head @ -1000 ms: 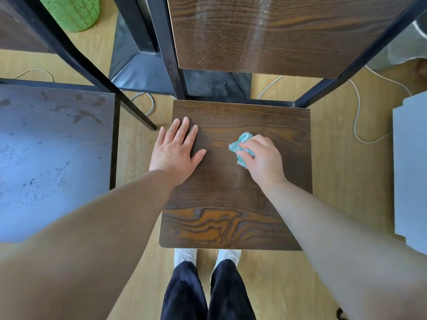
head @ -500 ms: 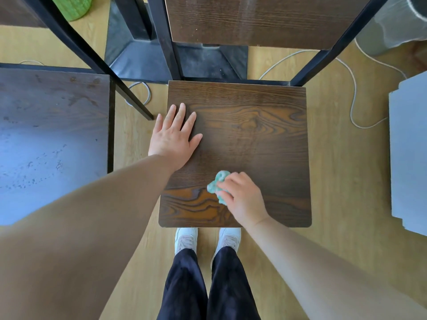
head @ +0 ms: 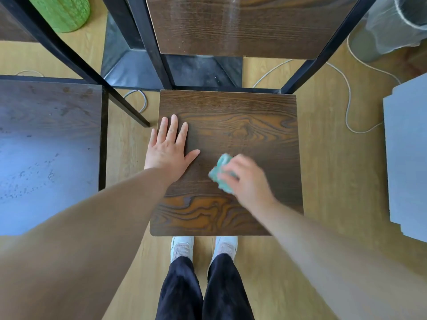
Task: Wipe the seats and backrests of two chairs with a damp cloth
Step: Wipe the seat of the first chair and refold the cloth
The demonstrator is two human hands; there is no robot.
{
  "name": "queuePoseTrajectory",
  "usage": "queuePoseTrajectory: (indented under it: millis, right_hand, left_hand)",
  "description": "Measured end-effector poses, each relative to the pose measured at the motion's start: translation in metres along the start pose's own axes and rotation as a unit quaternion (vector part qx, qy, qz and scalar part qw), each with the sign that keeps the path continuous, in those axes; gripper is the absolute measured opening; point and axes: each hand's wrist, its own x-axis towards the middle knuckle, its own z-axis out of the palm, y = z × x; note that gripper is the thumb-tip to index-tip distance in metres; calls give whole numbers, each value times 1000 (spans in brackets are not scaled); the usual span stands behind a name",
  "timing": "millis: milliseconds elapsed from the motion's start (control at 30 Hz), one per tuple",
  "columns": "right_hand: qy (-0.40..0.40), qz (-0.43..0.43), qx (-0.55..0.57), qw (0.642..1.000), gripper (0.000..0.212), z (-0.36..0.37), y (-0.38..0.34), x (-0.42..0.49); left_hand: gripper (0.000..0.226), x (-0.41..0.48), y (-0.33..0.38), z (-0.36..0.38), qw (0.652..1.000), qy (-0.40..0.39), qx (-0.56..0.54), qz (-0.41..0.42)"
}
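Hands meet on a dark wooden chair seat [head: 242, 125], seen from straight above. The left hand [head: 169, 151] lies flat at the seat's left edge, fingers straight and slightly spread, thumb pointing right, holding nothing. The right hand [head: 248, 179] is blurred, but its fingers curl over a bunched teal cloth [head: 220, 174] and hold it against the wood near the seat's middle, just right of the left thumb. The cloth shows at the left side of that hand.

Behind the seat rises the backrest [head: 242, 24], a dark wood panel between black metal posts, with pale streaks down its face. A second chair seat [head: 46, 146] stands to the left, apart from the first, its dark surface dotted with specks and smudges.

A white cable [head: 347, 107] loops over the light wooden floor [head: 323, 181] to the right of the chair. A green container [head: 62, 12] stands at the top left, a bin [head: 392, 26] lined with clear plastic at the top right, and a grey panel [head: 406, 158] fills the right edge. White shoes [head: 182, 248] and dark trousers [head: 180, 292] show just in front of the seat.
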Motion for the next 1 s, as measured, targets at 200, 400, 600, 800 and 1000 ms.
queuePoseTrajectory:
  millis: [200,400,600,800,1000]
  right_hand:
    - [75,101,-68,990,26,-82,49,117]
    - [90,112,-104,984,26,-100,76,167]
    - [84,113,-127,982,27,-85,79,158]
    - [55,120,-102,986,25,-82,68,135]
    - [21,80,-126,989,23,-59,57,80]
  left_hand:
    - [87,0,3,1,1000,2,3,-5]
    - [87,1,3,3,1000,1,12,-8]
    - [87,2,2,8,1000,1,20,-10]
    - [87,1,3,6,1000,-8,25,-12]
    - [87,1,5,2,1000,-17,19,-15]
